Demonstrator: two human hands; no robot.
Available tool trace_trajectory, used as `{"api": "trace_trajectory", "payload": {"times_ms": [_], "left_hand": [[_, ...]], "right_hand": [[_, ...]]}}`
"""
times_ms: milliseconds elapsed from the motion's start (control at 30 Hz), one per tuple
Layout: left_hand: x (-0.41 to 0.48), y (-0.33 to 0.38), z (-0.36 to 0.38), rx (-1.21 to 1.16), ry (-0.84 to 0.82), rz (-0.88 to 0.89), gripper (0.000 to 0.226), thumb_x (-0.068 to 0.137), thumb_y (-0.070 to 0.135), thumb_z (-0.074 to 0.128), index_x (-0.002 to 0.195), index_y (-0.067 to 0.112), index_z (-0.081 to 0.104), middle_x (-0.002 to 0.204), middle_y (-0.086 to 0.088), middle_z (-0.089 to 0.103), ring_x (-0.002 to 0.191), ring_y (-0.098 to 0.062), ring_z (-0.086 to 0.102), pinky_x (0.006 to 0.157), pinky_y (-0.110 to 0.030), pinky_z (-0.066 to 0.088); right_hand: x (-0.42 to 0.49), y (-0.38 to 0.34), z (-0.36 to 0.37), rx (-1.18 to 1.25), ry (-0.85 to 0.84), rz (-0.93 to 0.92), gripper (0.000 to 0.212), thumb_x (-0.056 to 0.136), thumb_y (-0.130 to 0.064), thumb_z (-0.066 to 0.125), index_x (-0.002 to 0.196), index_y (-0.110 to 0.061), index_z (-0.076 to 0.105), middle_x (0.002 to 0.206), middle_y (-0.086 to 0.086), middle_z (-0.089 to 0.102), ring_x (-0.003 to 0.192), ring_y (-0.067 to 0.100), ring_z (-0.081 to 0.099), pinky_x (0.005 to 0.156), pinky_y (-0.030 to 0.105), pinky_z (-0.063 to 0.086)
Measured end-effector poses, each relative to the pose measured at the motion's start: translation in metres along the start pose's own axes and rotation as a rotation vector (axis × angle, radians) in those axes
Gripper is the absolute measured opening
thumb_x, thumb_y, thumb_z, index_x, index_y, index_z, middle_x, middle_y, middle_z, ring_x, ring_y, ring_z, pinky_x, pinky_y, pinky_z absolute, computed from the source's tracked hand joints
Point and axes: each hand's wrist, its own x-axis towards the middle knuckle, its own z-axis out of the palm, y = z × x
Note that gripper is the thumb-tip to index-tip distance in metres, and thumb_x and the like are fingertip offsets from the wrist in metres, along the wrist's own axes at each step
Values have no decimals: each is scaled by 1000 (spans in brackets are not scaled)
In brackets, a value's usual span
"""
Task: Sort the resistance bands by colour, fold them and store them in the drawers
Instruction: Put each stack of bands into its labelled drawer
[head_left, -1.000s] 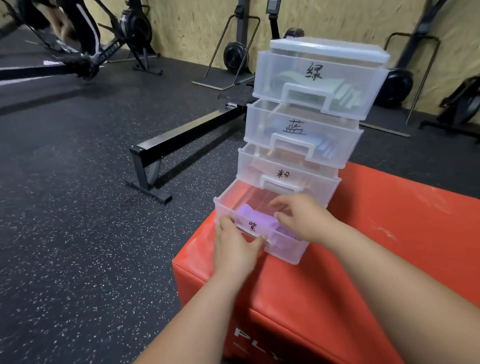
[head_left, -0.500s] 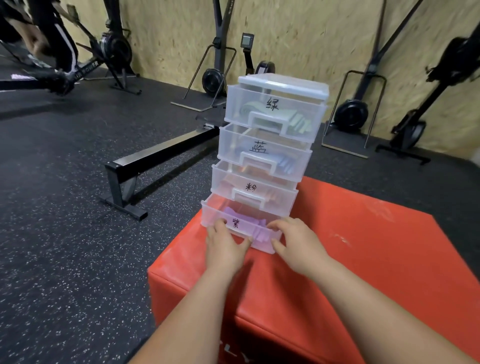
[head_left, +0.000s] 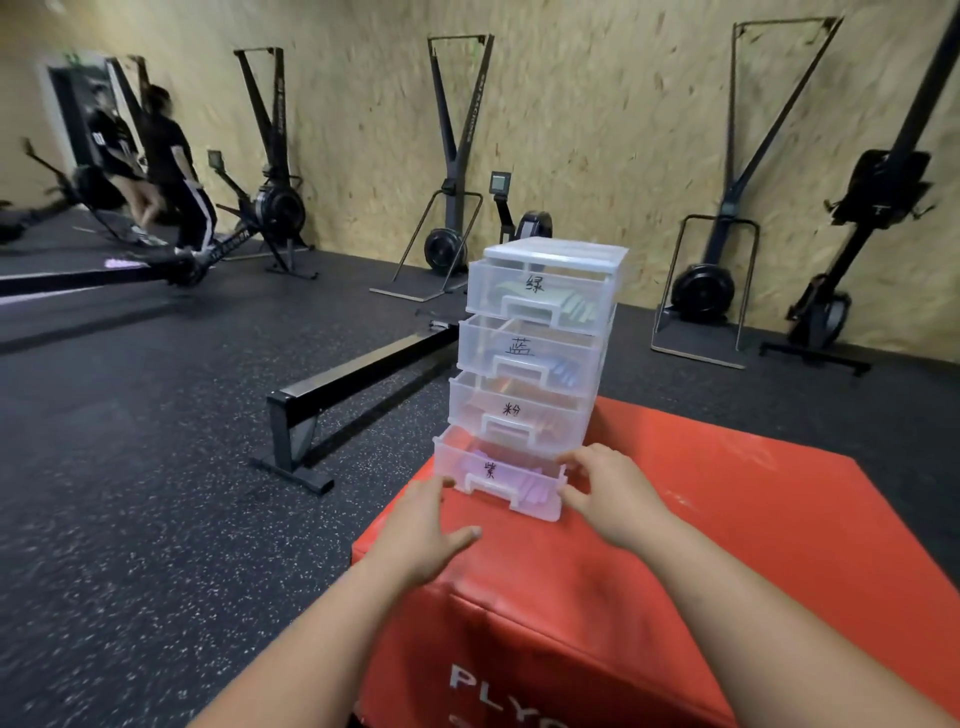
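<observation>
A clear plastic drawer tower (head_left: 550, 254) with several labelled drawers stands on the far left corner of a red plyo box (head_left: 727, 519). Green bands (head_left: 566, 306) lie in the top drawer, blue bands (head_left: 563, 371) in the second, pink ones (head_left: 550, 426) in the third. The bottom drawer (head_left: 447, 462) holds folded purple bands (head_left: 524, 486) and sticks out only slightly. My left hand (head_left: 421, 530) touches its left front corner with relaxed, spread fingers. My right hand (head_left: 608, 493) presses its right front corner, fingers straight.
A black rowing machine rail (head_left: 358, 374) lies on the speckled rubber floor left of the box. Ski and rowing machines (head_left: 452, 156) stand along the wooden wall. Two persons (head_left: 156, 171) move at the far left.
The bottom drawer has slid back nearly flush with the tower under both hands. The right hand came out of the drawer to its front. The camera has tilted up.
</observation>
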Motion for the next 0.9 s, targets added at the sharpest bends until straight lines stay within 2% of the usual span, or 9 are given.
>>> {"api": "trace_trajectory", "payload": {"times_ms": [100, 233, 400, 567, 667, 900], "left_hand": [[12, 17, -31, 9, 47, 44, 77, 81, 55, 84, 144, 28, 49, 132, -2, 53, 122, -22, 61, 108, -45, 50], [60, 42, -62, 36, 110, 160, 76, 81, 58, 82, 144, 30, 50, 130, 0, 52, 118, -20, 60, 106, -45, 51], [164, 67, -99, 91, 169, 282, 78, 82, 58, 81, 147, 29, 48, 136, -3, 51, 129, -26, 52, 108, -47, 48], [251, 98, -138, 173, 209, 365, 81, 87, 55, 79, 153, 27, 42, 150, -4, 42, 140, -27, 38, 110, -41, 43], [282, 108, -157, 248, 241, 418, 88, 83, 59, 81, 155, 25, 41, 152, -3, 44, 141, -29, 39, 112, -48, 45], [354, 108, -165, 244, 132, 578, 106, 79, 65, 82, 164, 26, 31, 170, 4, 31, 156, -22, 27, 126, -50, 32]], "right_hand": [[0, -8, -19, 15, 21, -34, 41, 90, -33, 74, 131, -29, 68, 121, -3, 67, 113, 18, 65, 98, 33, 50], [21, -14, -41, -33, 36, -104, 43, 91, -32, 73, 132, -28, 66, 127, -5, 66, 118, 17, 62, 101, 35, 49], [81, -15, -58, -119, 33, -115, 46, 93, -36, 72, 137, -29, 62, 132, -5, 61, 122, 19, 58, 104, 35, 46], [140, -16, -79, -161, 73, -85, 47, 93, -38, 71, 139, -29, 61, 136, -4, 60, 129, 21, 55, 107, 38, 46], [164, -23, -87, -183, 98, -88, 48, 94, -43, 68, 140, -31, 58, 138, -6, 57, 132, 19, 52, 108, 40, 46], [204, -27, -76, -192, 189, -82, 48, 95, -44, 68, 139, -32, 56, 137, -12, 51, 130, 14, 49, 103, 40, 49]]}}
